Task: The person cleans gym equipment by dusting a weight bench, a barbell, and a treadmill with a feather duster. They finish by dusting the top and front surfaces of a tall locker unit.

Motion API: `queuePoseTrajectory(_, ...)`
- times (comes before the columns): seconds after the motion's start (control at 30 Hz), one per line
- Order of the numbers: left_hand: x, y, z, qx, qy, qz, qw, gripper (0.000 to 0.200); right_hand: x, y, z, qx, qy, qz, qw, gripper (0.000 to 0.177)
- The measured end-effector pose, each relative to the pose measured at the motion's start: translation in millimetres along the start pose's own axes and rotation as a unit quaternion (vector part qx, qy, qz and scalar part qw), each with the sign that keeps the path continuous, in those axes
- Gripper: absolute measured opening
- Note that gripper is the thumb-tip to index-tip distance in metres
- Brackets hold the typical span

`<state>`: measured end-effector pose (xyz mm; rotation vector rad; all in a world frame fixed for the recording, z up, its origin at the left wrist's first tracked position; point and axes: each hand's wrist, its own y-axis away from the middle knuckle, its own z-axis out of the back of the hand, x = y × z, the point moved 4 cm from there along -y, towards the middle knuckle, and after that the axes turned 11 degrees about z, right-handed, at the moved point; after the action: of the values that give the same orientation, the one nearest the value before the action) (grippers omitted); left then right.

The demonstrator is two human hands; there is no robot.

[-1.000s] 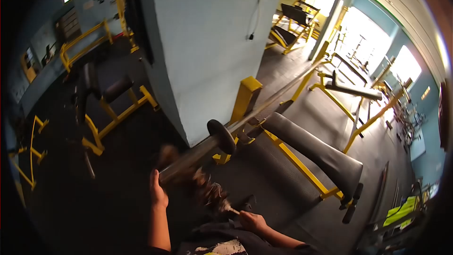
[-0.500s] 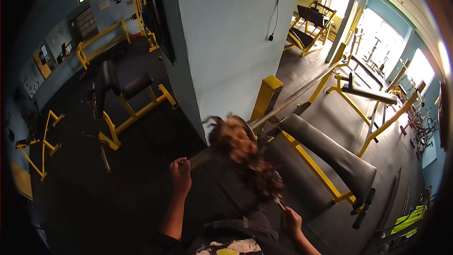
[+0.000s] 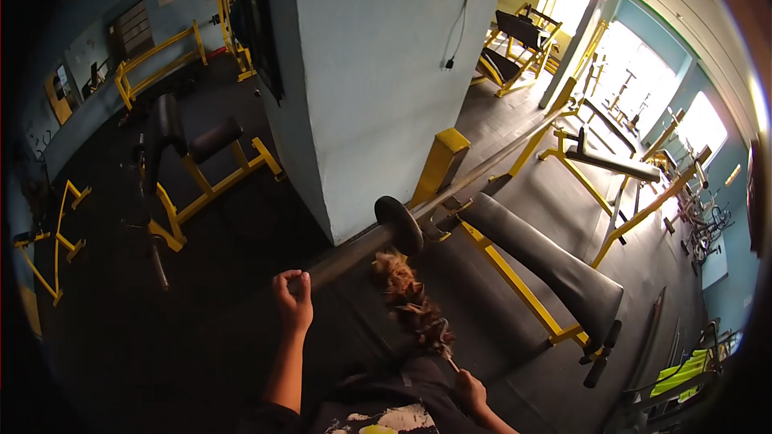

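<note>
My right hand (image 3: 469,391) is closed round the thin handle of a brown feather duster (image 3: 412,297). The duster's feathered head points up and away, just below the barbell's thick end sleeve and its round collar (image 3: 399,225). Curled fingers of my left hand (image 3: 294,302) are at the near end of the barbell (image 3: 350,259) and appear to grip it; the exact contact is partly hidden. The bar runs away to the right over a yellow upright (image 3: 441,162) and a hook beside a black padded bench (image 3: 547,253).
A pale blue pillar (image 3: 378,88) with a hanging plug cord stands directly ahead. Yellow-framed machines, one with black pads (image 3: 215,140), are on the left. Another bench (image 3: 615,162) and racks stand at right, near bright windows. A lime-green item (image 3: 680,373) is at lower right.
The duster has come down and towards me, off the collar, which now shows uncovered. My left hand stays by the bar's end. The whole view has shifted slightly.
</note>
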<state>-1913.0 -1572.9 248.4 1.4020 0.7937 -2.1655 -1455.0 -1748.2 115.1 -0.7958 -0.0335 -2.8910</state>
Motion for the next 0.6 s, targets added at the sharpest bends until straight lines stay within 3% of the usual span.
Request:
queuePoseTrajectory(0.07, -13, -1, 6, -0.024, -0.099, -0.059, 0.993, 0.014, 11, -15, -3, -0.003, -0.009, -0.002, 1.000, 0.020)
queuePoseTrajectory(0.17, -23, -5, 4, -0.024, -0.145, -0.090, 0.985, 0.009, 51, -68, -2, -0.078, -0.098, 0.002, 0.992, 0.021)
queuePoseTrajectory(0.27, -26, -4, -1, -0.023, -0.156, -0.107, 0.982, 0.006, 86, -92, 12, -0.123, -0.070, 0.053, 0.989, 0.019)
queuePoseTrajectory(0.37, -30, -6, 0, -0.021, -0.175, -0.119, 0.977, 0.006, 36, -41, 6, -0.105, -0.083, -0.026, 0.991, 0.014)
queuePoseTrajectory(0.4, -31, -7, 1, -0.020, -0.184, -0.118, 0.976, 0.006, 12, -18, 10, -0.081, -0.076, -0.092, 0.990, 0.012)
queuePoseTrajectory(0.43, -29, -10, 3, -0.023, -0.191, -0.132, 0.972, 0.006, -9, 6, 9, -0.113, -0.094, -0.131, 0.980, 0.015)
queuePoseTrajectory(0.5, -29, -9, 0, -0.026, -0.164, -0.111, 0.980, 0.008, -19, 20, 30, -0.131, -0.069, -0.065, 0.987, 0.016)
queuePoseTrajectory(0.6, -53, -3, -10, -0.009, -0.181, -0.152, 0.972, 0.008, -13, 4, 40, -0.106, -0.120, -0.106, 0.981, 0.016)
